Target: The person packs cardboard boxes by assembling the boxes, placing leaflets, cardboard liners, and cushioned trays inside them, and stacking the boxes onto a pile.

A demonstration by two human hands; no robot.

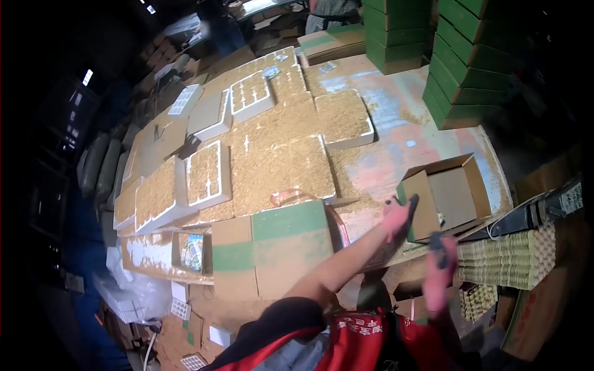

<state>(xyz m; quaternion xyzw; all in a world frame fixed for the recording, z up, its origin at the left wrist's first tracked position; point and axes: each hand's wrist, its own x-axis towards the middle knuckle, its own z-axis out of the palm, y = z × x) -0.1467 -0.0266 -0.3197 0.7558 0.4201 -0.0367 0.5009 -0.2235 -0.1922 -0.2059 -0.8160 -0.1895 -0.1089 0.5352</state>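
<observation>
An open cardboard box (455, 191) with green on its outside sits at the right front of the table. My left hand (398, 219), in a pink glove with dark fingertips, is at the box's left wall, its fingers closed about the edge. My right hand (439, 263), in a similar glove, is just off the near side of the box. It is smeared by motion, and I cannot make out whether it holds anything. A small pale item shows at the box's near inside corner.
White foam trays (207, 176) filled with tan granules cover much of the table (396, 123). Green box stacks (461, 74) rise at the back right. Flattened cardboard (291, 247) lies at the front edge. Bundled paper-like stacks (504, 260) stand at right. Another person (331, 12) is behind the table.
</observation>
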